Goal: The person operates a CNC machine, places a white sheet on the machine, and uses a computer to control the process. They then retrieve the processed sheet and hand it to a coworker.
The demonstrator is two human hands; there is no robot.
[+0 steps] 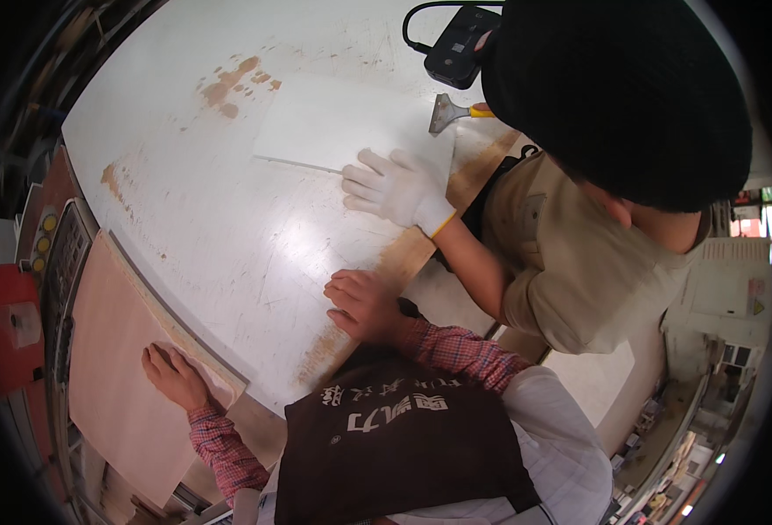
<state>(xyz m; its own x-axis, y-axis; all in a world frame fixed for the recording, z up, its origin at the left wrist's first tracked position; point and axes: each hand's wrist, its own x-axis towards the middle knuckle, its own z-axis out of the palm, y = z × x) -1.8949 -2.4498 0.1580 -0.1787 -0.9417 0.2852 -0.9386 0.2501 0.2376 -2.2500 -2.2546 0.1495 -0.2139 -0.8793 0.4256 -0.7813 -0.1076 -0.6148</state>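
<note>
My left hand (pixel 174 376) lies with its fingers laid out on a pale pinkish-brown board (pixel 123 350) at the left, near the board's edge that meets the table. My right hand (pixel 364 304) rests palm down at the near edge of the white table (pixel 228 236), fingers loosely bent and holding nothing. Just beyond it, a co-worker's white-gloved hand (pixel 395 188) presses on a thin white sheet (pixel 333 122) lying on the table. Past the glove, a scraper (pixel 445 114) with a yellow handle touches the sheet's far right part; the hand on it is mostly hidden.
The co-worker, in a black cap (pixel 614 96) and tan shirt (pixel 579 262), leans in from the right. A black device (pixel 460 48) with a cable is at the top. Brown worn patches (pixel 230 87) mark the table. A red machine part (pixel 8 328) stands far left.
</note>
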